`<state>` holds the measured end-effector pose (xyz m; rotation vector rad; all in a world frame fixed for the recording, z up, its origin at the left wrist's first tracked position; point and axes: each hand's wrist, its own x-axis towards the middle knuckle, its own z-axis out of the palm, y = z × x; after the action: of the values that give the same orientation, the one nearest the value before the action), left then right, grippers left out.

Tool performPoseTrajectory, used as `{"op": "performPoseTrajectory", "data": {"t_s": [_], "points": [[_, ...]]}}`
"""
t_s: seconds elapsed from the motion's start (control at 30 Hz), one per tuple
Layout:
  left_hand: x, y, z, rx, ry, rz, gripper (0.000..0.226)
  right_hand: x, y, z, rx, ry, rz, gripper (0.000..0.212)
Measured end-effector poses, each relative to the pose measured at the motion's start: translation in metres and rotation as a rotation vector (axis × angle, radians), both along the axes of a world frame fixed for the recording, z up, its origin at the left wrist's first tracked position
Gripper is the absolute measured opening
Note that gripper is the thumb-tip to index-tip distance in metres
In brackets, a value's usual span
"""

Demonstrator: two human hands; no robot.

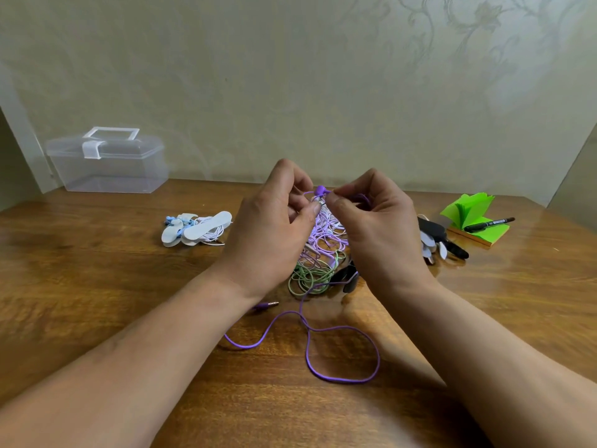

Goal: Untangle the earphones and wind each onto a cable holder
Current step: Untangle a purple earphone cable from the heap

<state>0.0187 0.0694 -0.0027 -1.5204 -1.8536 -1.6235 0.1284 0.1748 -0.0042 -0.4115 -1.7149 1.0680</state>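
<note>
A tangle of earphone cables (319, 250), purple, pale pink and green, hangs from my fingers above the middle of the wooden table (97, 286). My left hand (274, 227) and my right hand (374, 227) both pinch the top of the tangle, close to a purple earbud (320, 190). A loose length of purple cable (326, 357) trails on the table toward me, its plug (268, 305) lying by my left wrist. At the left lie white and blue earphones wound on white cable holders (197, 229). More holders, black and white (436, 244), lie behind my right hand.
A clear lidded plastic box (109, 163) stands at the back left against the wall. A green sticky-note pad (475, 218) with a black marker (489, 224) on it sits at the right. A dark holder (350, 276) lies under the tangle.
</note>
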Motion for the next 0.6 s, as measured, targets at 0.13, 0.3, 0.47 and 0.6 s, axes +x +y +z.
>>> {"op": "performPoseTrajectory", "data": {"t_s": [0.13, 0.3, 0.47, 0.6], "points": [[0.001, 0.002, -0.004, 0.02, 0.038, 0.077, 0.018, -0.002, -0.004, -0.001, 0.036, -0.023, -0.053, 0.015], [-0.002, 0.007, -0.008, 0.012, -0.063, 0.075, 0.016, -0.001, -0.005, 0.001, 0.013, -0.027, 0.04, 0.018], [-0.008, 0.003, -0.003, -0.011, -0.055, 0.076, 0.015, -0.001, 0.0, 0.007, -0.273, 0.017, 0.155, 0.012], [-0.008, 0.003, -0.004, -0.071, -0.038, 0.048, 0.012, 0.001, 0.016, 0.011, -0.649, 0.117, 0.234, 0.015]]}}
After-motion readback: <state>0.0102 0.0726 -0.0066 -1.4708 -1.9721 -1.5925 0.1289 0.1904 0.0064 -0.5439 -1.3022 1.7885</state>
